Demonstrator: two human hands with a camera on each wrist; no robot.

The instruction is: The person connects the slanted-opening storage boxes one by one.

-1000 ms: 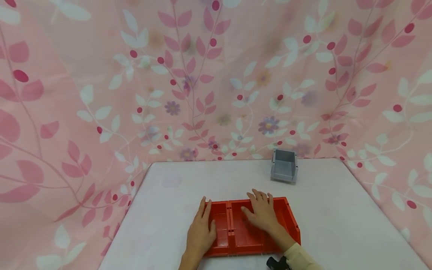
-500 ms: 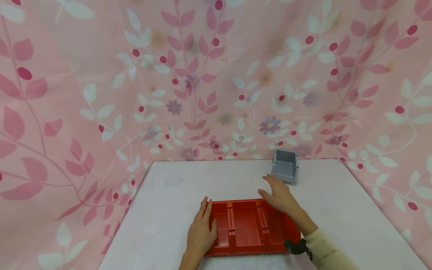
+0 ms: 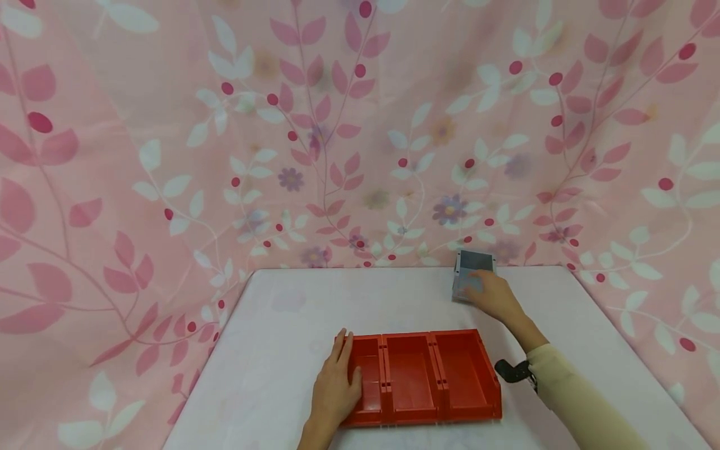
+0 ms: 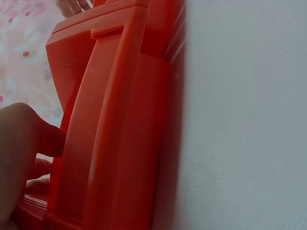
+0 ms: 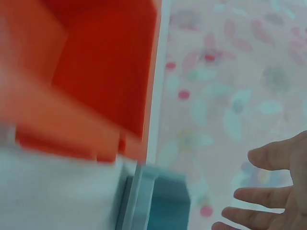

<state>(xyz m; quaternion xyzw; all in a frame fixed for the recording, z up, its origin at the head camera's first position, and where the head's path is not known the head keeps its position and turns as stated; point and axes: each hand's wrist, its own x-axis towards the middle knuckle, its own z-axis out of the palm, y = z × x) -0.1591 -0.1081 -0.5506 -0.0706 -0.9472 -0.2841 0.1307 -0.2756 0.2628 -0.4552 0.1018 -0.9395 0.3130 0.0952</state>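
Note:
Three red storage bins stand joined in a row at the front of the table: the left bin (image 3: 369, 365), the middle bin (image 3: 409, 375) and the right bin (image 3: 462, 372). My left hand (image 3: 333, 387) rests along the left bin's outer side, fingers straight and thumb over its opening. The left wrist view shows the red bin (image 4: 110, 120) close up with the thumb against it. Farther back, my right hand (image 3: 495, 297) reaches over a grey bin (image 3: 475, 259), fingers spread and partly covering it. Whether the fingertips touch the grey bin, I cannot tell.
A white-covered table (image 3: 298, 306) carries the bins. Behind it hangs a pink curtain (image 3: 360, 156) with leaves and flowers, close to the grey bin. A black device (image 3: 513, 371) sits at the right wrist, by the right red bin.
My right hand has left the red bins and moved back and right to the grey bin. The left hand has stayed on the left red bin.

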